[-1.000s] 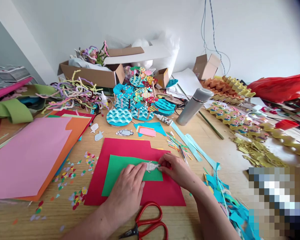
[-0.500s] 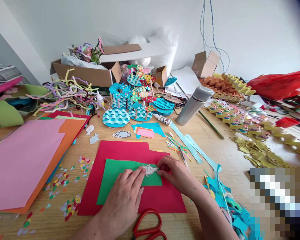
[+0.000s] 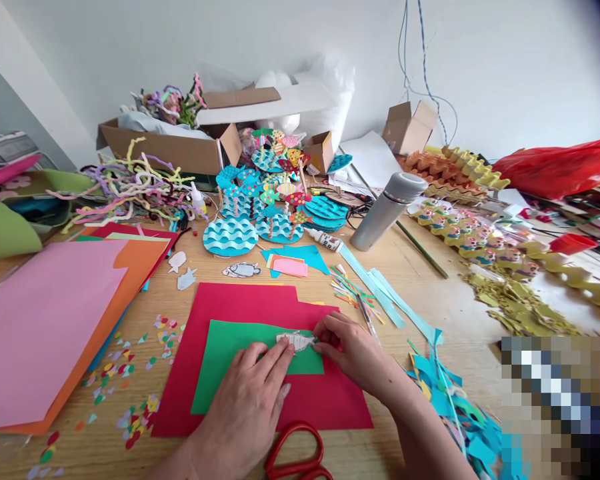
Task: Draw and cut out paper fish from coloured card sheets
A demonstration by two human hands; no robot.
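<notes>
A small white paper fish cutout [image 3: 297, 342] lies over the green paper sheet [image 3: 225, 353], near its upper right edge. Beneath the green sheet is a larger red sheet [image 3: 330, 403]. Stretched-out fingers of my left hand [image 3: 253, 393] rest on the lower edge of the fish and on the green paper. My right hand [image 3: 349, 343] pinches the tail end of the fish between thumb and fingers, which partly hide it. Below the red sheet, the red-handled scissors [image 3: 321, 445] lie close to my left wrist, their blades out of view.
Left are stacked coloured sheets [image 3: 60, 320] and scattered confetti pieces [image 3: 143, 413]. Beyond the red sheet lie another fish cutout [image 3: 242, 270] and paper scraps [image 3: 290, 267]. A grey flask [image 3: 387, 210], finished fish decorations [image 3: 230, 237] and blue scraps [image 3: 445, 393] stand or lie around.
The fish cutout shows more of its left end, as my left fingertips sit slightly lower on it. My right hand keeps its pinch at the tail. The view has shifted slightly.
</notes>
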